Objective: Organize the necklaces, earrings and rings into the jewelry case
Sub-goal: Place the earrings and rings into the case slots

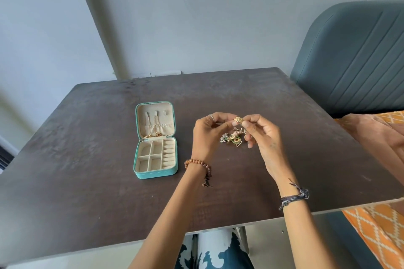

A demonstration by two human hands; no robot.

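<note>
Head view looks down at a pale grey wall (pixel 196 17), smooth and plain, behind a dark brown table (pixel 87 137) with a matte, slightly worn top. At the right side stands a blue-grey padded chair (pixel 354 61) with stitched slanted lines, and orange patterned cloth (pixel 376 231) hangs past the right table edge.

On the table, left of centre, the jewelry case (pixel 155 141) lies open. It is a small square box with rounded corners, teal outside and cream soft lining inside. Its long axis, when open, runs away from the person: the lid lies flat at the far side, the tray at the near side. The lid has small hooks and a gathered pocket, where gold chains (pixel 153 134) hang. The tray has square compartments on the left and padded ring rolls on the right.

Both hands are raised over the table, to the right of the case. The left hand (pixel 207 135) wears a wooden bead bracelet (pixel 197 165), the right hand (pixel 262 140) a dark woven thread band (pixel 294 199). Each grip is closed on a gold ring (pixel 238 119) with a domed, mesh-like top, pinched between the fingertips of both hands. Under the hands a small heap of earrings (pixel 232 137) lies on the table, gold with green and white stones
</note>
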